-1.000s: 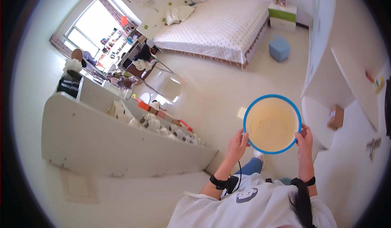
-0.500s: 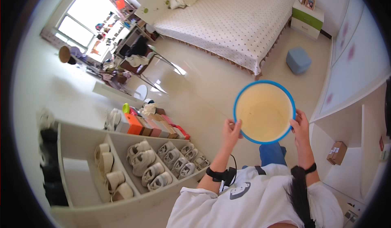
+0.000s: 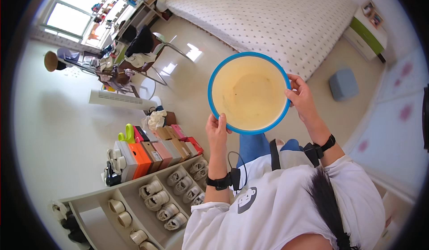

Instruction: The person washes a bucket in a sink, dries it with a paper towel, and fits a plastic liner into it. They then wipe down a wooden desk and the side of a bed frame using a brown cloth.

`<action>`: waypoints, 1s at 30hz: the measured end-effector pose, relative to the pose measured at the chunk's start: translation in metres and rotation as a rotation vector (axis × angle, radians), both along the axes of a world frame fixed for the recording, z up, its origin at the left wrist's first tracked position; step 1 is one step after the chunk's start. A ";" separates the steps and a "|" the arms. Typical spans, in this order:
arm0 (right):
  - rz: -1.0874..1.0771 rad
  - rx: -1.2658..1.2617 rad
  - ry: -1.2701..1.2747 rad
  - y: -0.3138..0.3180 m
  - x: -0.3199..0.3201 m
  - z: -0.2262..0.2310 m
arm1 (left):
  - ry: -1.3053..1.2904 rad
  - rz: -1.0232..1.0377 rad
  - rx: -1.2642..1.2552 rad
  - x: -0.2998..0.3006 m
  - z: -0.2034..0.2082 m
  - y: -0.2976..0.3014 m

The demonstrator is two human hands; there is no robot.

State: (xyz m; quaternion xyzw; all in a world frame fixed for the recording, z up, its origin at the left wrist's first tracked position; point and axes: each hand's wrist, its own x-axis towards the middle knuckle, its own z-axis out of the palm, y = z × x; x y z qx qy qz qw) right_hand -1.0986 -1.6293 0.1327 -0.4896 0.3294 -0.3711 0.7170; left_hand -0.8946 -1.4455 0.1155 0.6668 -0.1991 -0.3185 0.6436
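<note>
Hands — left hand [image 3: 217, 131], right hand [image 3: 302, 99] — grip round, smooth, blue-rimmed cream basin [image 3: 249, 93].

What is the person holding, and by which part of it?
A blue-rimmed round basin, gripped at opposite sides of its rim by the left hand and right hand.

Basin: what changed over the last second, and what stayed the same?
The view swung: the shoe rack and boxes came in at lower left, and the bed drew closer. The basin shifted left in frame. Both hands, left and right, kept their grip on its blue rim.
</note>
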 end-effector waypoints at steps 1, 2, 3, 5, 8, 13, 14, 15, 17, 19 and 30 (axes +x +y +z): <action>0.019 -0.004 0.000 -0.023 0.024 -0.008 | -0.005 0.006 -0.001 0.022 -0.004 -0.018; 0.025 -0.057 0.029 -0.047 0.048 -0.022 | -0.006 0.024 -0.007 0.042 -0.007 -0.035; 0.033 -0.113 0.049 -0.070 0.077 -0.030 | 0.010 0.028 0.072 0.066 -0.012 -0.052; 0.048 -0.115 0.057 -0.111 0.132 -0.034 | 0.019 0.051 0.138 0.118 -0.021 -0.090; 0.061 -0.131 0.132 -0.170 0.207 -0.044 | 0.124 0.055 0.086 0.196 -0.031 -0.146; 0.086 -0.130 0.207 -0.265 0.352 -0.022 | 0.120 0.142 0.005 0.340 -0.032 -0.239; 0.097 -0.133 0.208 -0.286 0.379 -0.018 | 0.122 0.153 0.003 0.367 -0.031 -0.259; 0.086 -0.100 0.205 -0.299 0.403 -0.014 | 0.101 0.167 -0.018 0.394 -0.031 -0.275; 0.083 -0.055 0.209 -0.325 0.450 -0.014 | 0.086 0.189 -0.027 0.442 -0.033 -0.304; 0.098 -0.048 0.236 -0.363 0.497 -0.018 | -0.013 0.208 0.019 0.490 -0.040 -0.344; 0.205 -0.014 0.200 -0.588 0.804 -0.059 | 0.092 0.381 -0.156 0.770 -0.061 -0.561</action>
